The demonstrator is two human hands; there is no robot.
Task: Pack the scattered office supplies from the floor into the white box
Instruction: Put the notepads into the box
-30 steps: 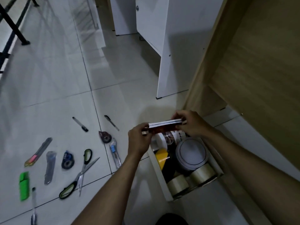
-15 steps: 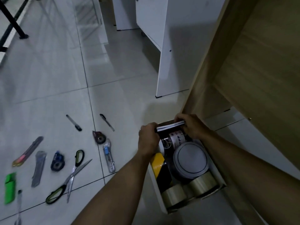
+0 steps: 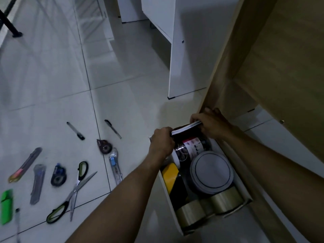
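The white box (image 3: pixel 244 188) sits on the floor at lower right, holding clear tape rolls (image 3: pixel 225 201), a yellow-black tape roll (image 3: pixel 171 178), a round grey lid (image 3: pixel 211 171) and a labelled jar (image 3: pixel 190 148). A thin dark booklet with white page edges (image 3: pixel 185 128) stands on edge at the box's far end. My left hand (image 3: pixel 162 143) grips its left end and my right hand (image 3: pixel 209 122) pinches its right end. Scissors (image 3: pixel 73 191), box cutters (image 3: pixel 115 168), correction tapes (image 3: pixel 58 175), pens (image 3: pixel 75 130) and a green highlighter (image 3: pixel 6 206) lie on the tiles at left.
A wooden cabinet side (image 3: pixel 228 67) rises right behind the box. A white furniture panel (image 3: pixel 177 55) stands further back. A black metal leg (image 3: pixel 10 26) is at the top left. Pale floor tiles (image 3: pixel 52 76) stretch beyond the scattered items.
Both hands have lowered the booklet from above the box down into its far end, standing it on edge. The view shifted slightly right.
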